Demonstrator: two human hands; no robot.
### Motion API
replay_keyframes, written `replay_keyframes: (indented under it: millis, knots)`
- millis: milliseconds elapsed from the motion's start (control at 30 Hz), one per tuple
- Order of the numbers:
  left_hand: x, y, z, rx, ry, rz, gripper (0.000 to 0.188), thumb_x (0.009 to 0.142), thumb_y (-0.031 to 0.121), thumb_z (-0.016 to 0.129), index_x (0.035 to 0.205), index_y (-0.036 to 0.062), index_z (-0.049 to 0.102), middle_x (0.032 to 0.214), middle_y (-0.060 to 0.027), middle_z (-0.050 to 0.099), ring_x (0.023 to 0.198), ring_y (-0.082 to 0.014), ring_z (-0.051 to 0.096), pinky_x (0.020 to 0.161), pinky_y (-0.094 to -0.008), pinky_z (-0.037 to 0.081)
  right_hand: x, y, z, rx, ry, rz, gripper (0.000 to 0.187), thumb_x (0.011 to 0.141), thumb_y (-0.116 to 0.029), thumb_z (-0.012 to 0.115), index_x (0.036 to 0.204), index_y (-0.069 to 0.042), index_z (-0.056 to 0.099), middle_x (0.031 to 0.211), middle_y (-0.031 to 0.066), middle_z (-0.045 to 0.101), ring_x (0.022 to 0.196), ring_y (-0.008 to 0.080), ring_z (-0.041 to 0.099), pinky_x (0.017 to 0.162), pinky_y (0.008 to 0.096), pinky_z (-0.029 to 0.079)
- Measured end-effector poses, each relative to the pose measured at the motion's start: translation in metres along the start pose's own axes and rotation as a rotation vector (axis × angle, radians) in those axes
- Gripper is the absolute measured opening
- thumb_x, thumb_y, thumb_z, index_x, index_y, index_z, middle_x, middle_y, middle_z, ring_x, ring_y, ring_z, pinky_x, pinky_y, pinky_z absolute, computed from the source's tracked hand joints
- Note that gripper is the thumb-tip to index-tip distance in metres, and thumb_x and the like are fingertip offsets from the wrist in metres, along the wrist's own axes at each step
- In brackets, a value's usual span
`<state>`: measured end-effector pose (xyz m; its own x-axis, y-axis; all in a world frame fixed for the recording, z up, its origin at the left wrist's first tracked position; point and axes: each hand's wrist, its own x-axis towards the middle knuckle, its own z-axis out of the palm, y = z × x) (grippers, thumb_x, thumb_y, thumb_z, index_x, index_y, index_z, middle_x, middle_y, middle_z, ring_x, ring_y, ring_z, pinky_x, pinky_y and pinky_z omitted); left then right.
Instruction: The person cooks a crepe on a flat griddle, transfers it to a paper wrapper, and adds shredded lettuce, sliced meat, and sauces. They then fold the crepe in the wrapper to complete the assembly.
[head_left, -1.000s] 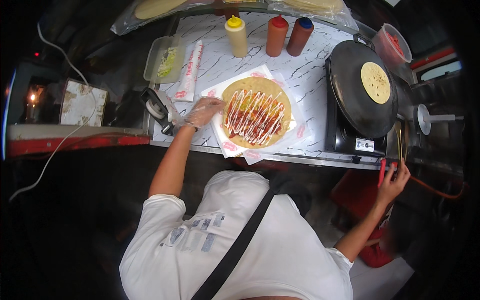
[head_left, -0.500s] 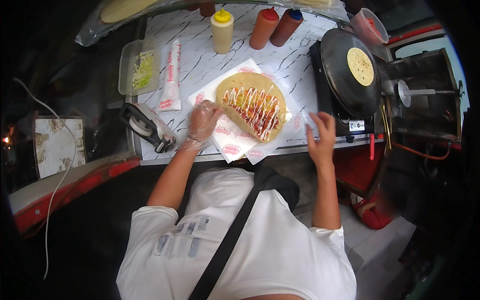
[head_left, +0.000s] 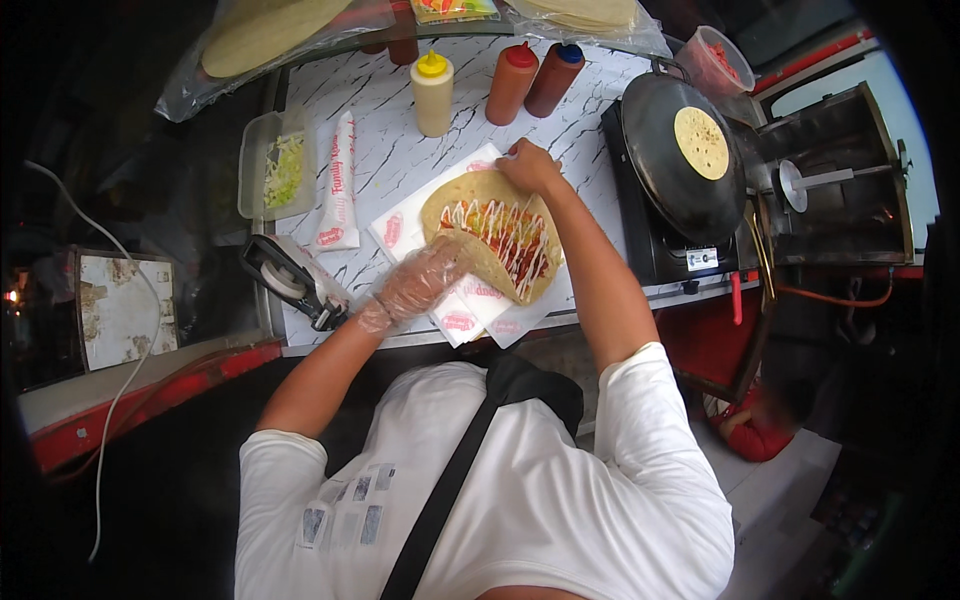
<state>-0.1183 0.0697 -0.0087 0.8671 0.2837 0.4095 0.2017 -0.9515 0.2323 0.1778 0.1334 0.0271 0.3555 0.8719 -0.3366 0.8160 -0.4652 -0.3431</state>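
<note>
A flatbread wrap (head_left: 540, 276) lies on printed white wrapping paper (head_left: 393, 232) on the counter. Red and yellow-green filling under zigzag white sauce covers its middle. My left hand (head_left: 425, 278), in a clear plastic glove, is closed on the flatbread's near left edge and holds it folded partly over the filling. My bare right hand (head_left: 528, 166) reaches across to the far edge, its fingers bent together where bread and paper meet. Whether they pinch the paper or the bread is hidden.
Squeeze bottles, one yellow-capped (head_left: 433, 95), one red-capped (head_left: 511, 84) and one blue-capped (head_left: 554, 80), stand behind. Left are a tub of shredded lettuce (head_left: 283, 175), a paper-wrapped roll (head_left: 341, 185) and a tape dispenser (head_left: 285, 285). Right, a dark griddle (head_left: 660, 180) carries a flatbread (head_left: 702, 143).
My right hand has moved from the right side of the paper to the wrap's far edge and closed. My left hand has slid further over the bread, folding its near left edge further inward.
</note>
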Motion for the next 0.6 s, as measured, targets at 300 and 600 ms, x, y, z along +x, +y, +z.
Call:
replay_keyframes:
  millis: [300,600]
  knots:
    - [0.046,-0.01,-0.003,-0.109,-0.098,0.114,0.027,0.086,0.016,0.066,0.112,0.0091,0.068,0.113,-0.0104,0.063,0.11,-0.0282,0.061,0.093,-0.0479,0.049,-0.001,0.011,-0.023,0.16,-0.216,-0.338,0.048,0.094,-0.041,0.06,0.098,0.006,0.07,0.093,0.0244,0.07,0.087,0.0347,0.067,0.081,0.041,0.051]
    - [0.087,-0.005,-0.021,0.144,0.161,-0.058,0.022,0.082,0.018,0.072,0.104,0.015,0.07,0.1,-0.0043,0.06,0.095,-0.0254,0.059,0.082,-0.0428,0.043,-0.067,-0.005,-0.041,0.266,-0.31,-0.486,0.044,0.099,-0.038,0.061,0.092,0.006,0.066,0.086,0.022,0.068,0.077,0.0304,0.061,0.075,0.0423,0.047]
